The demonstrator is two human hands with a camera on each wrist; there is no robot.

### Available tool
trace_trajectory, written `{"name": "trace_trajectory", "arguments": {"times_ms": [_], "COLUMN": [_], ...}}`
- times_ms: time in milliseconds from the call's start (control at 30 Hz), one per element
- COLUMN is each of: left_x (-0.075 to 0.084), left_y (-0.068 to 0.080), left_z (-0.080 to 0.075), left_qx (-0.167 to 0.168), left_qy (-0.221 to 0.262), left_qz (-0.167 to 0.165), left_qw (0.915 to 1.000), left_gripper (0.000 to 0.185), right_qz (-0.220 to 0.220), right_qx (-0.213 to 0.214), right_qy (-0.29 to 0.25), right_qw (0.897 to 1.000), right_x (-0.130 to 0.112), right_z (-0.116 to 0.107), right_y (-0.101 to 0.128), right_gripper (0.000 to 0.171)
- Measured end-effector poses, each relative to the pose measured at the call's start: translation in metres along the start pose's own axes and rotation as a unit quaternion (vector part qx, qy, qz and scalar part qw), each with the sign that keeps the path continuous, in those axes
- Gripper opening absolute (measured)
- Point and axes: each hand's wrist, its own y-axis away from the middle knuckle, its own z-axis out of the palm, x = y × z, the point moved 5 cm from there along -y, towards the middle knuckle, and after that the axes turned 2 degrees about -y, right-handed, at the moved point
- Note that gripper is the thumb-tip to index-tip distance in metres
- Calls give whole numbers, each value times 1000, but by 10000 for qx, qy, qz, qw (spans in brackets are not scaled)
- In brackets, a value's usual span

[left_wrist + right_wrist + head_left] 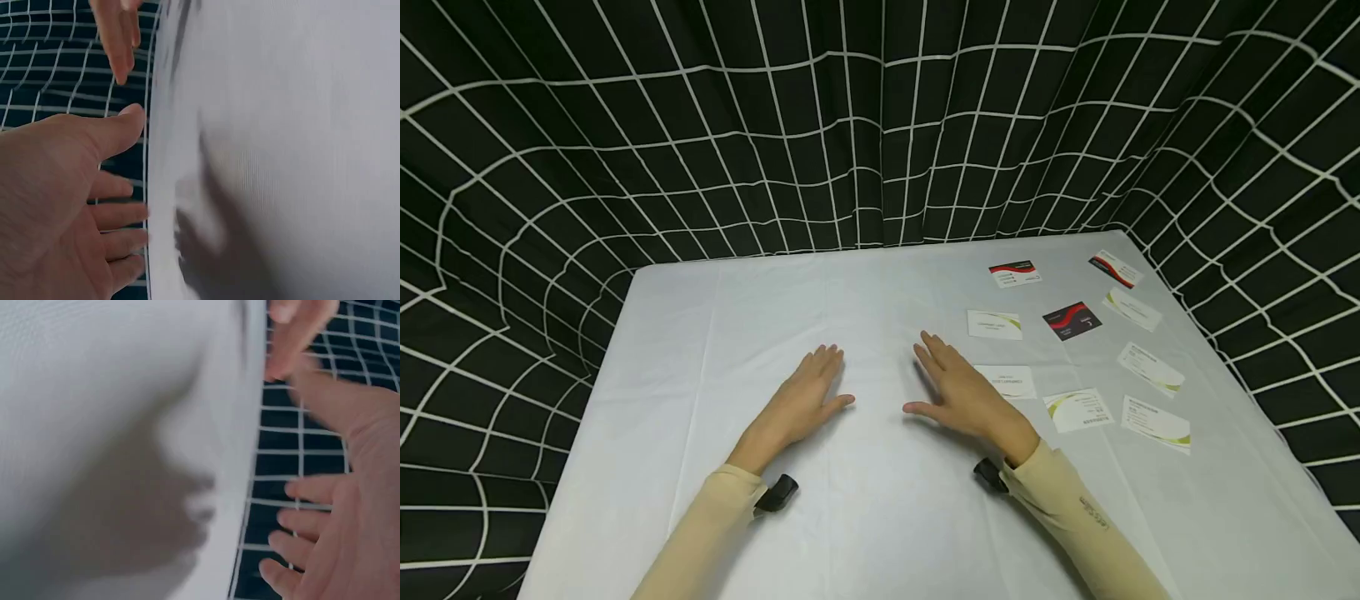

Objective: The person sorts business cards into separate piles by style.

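Observation:
My left hand (805, 396) is over the middle of the white table, palm down, fingers straight and thumb out to the side. To its right, my right hand (962, 387) is spread the same way, with nothing in it. Both cast shadows on the cloth in the wrist views. Nearest to the right hand are a white business card (1007, 382), partly hidden behind it, and another white card with a green edge (995, 325). A dark card with a red wave (1072, 321) lies a little farther right.
Several more business cards lie toward the table's right side, among them a red-and-black one (1015, 273) at the back and a white-and-green one (1156, 423) near the right edge. A black curtain (880, 125) with a white grid surrounds the white-covered table (700, 333).

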Motion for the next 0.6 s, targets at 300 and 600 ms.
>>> {"name": "trace_trajectory", "arguments": {"times_ms": [300,600], "left_x": [64,121], "left_y": [3,-32], "left_z": [16,46], "left_qx": [-409,-550], "left_qy": [492,463], "left_qz": [1028,1433], "left_qw": [9926,9871], "left_gripper": [49,71], "right_qz": [671,984], "right_qx": [-56,-362], "right_qy": [-572,-542], "right_qw": [9961,9930], "right_x": [71,111], "right_z": [-45,-48], "right_y": [41,62], "right_gripper": [69,67]}}
